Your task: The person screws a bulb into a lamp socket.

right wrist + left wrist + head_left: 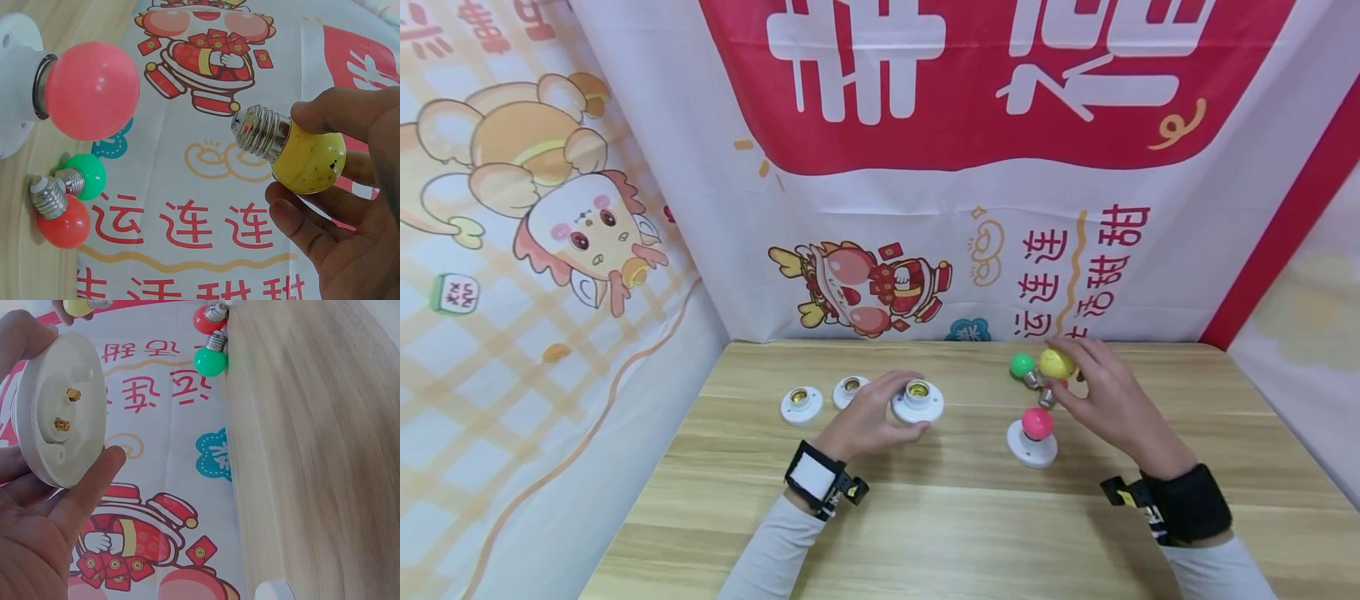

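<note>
In my left hand [871,423] I grip a white round lamp holder [917,403] by its rim, lifted off the table; its underside with two brass terminals faces the left wrist camera. My right hand [1112,408] pinches a yellow light bulb [309,159] by its globe, the metal screw base bare and pointing away from the palm. Below that hand, a pink bulb [1037,423] sits upright in another white lamp holder [1032,448]. Close by, a green bulb [1022,364] and a red bulb [65,223] lie on the table with their screw bases touching or nearly so.
Two more white lamp holders, one at the left [801,405] and one partly behind my left hand [848,390], stand on the wooden table [955,525]. A printed cloth [865,208] hangs along the back edge, and another cloth [550,333] covers the left side.
</note>
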Tool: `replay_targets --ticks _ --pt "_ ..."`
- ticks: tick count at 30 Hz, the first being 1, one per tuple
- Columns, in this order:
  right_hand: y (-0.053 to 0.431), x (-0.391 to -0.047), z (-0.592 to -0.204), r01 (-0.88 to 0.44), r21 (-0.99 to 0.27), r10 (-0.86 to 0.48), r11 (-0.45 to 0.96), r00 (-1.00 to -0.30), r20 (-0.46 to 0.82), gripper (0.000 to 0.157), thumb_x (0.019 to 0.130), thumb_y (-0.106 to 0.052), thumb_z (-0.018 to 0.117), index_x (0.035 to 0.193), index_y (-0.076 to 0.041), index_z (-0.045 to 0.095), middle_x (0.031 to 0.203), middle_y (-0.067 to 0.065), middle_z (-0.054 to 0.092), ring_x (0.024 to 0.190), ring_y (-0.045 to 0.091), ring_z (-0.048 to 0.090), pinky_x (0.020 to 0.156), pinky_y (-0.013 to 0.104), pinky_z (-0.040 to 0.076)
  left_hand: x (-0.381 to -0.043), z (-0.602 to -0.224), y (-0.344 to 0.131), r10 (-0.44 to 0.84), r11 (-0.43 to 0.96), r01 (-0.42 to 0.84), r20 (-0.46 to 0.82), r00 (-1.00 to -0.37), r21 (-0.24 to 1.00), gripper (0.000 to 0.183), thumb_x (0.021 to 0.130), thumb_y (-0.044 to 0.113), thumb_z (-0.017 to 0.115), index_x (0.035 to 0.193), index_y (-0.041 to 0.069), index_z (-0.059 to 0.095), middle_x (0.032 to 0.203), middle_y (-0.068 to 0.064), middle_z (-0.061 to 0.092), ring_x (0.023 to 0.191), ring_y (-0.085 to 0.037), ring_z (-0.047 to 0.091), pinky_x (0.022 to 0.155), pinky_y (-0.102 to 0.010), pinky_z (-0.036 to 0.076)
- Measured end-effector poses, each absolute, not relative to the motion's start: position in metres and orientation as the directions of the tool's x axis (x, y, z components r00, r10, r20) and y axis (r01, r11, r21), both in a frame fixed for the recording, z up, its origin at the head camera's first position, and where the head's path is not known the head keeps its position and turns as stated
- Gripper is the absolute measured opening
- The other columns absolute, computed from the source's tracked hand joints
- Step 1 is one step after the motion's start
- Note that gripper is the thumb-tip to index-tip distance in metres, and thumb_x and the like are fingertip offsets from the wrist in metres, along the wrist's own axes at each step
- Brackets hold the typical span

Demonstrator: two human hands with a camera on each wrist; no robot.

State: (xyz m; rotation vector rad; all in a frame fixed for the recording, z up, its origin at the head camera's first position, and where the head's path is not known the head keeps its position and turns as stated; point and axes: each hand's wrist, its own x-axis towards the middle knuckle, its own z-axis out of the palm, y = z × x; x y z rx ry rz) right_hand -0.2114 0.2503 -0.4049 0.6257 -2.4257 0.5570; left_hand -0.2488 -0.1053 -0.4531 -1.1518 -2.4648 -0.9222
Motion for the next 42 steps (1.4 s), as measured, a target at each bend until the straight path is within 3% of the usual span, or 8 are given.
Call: replay_targets --ticks 11,25,28,33,42 --pt "0.245 -0.207 -0.4 -0.562 -0.248 -0.316 0.789 -0.718 0.62 0.064 0.074 -0.014 0.08 0.131 -0.004 0.052 0.11 0.008 0.057 0.087 0.016 0.048 0.062 0.034 0.054 -0.244 -0.451 -0.098 0.607 0.462 0.776 0.485 -0.63 0.43 0.069 0.078 0.045 0.075 0.136 0.017 0.051 0.136 0.001 0.054 0.122 -0.009 0.049 0.101 -0.03 0.046" --pt "0.236 -0.202 -0.391 -0.596 -0.224 -0.352 0.771 -0.692 0.63 0.063 0.073 -0.015 0.082 0.129 -0.006 0.054 0.114 0.009 0.057 0.092 0.016 0.046 0.065 0.036 0.056 -0.237 -0.445 -0.086 0.629 0.427 0.798 0.494 -0.6 0.425 0.069 0.077 0.042 0.077 0.135 0.014 0.052 0.135 -0.001 0.055 0.122 -0.006 0.048 0.102 -0.026 0.044" --pt "0.234 -0.201 -0.389 -0.606 -0.219 -0.361 0.765 -0.685 0.633 0.063 0.073 -0.014 0.082 0.129 -0.006 0.054 0.116 0.009 0.058 0.096 0.017 0.048 0.074 0.04 0.058 -0.237 -0.444 -0.084 0.635 0.43 0.8 0.49 -0.598 0.419 0.069 0.078 0.044 0.076 0.135 0.013 0.052 0.136 0.0 0.054 0.122 -0.007 0.048 0.102 -0.025 0.044" --pt "0.232 -0.198 -0.387 -0.615 -0.21 -0.376 0.76 -0.68 0.63 0.063 0.074 -0.017 0.08 0.131 -0.007 0.053 0.12 0.009 0.059 0.106 0.021 0.051 0.095 0.052 0.049 -0.237 -0.446 -0.081 0.646 0.418 0.808 0.49 -0.585 0.415 0.07 0.076 0.039 0.078 0.136 0.014 0.051 0.136 -0.002 0.055 0.121 -0.007 0.048 0.101 -0.024 0.044" --pt "0.229 -0.196 -0.386 -0.632 -0.18 -0.404 0.754 -0.662 0.631 0.063 0.074 -0.018 0.081 0.13 -0.006 0.054 0.12 0.011 0.059 0.105 0.021 0.052 0.082 0.045 0.057 -0.236 -0.45 -0.077 0.673 0.392 0.819 0.477 -0.565 0.418 0.072 0.076 0.037 0.078 0.137 0.013 0.05 0.136 -0.002 0.054 0.121 -0.009 0.05 0.101 -0.024 0.045"
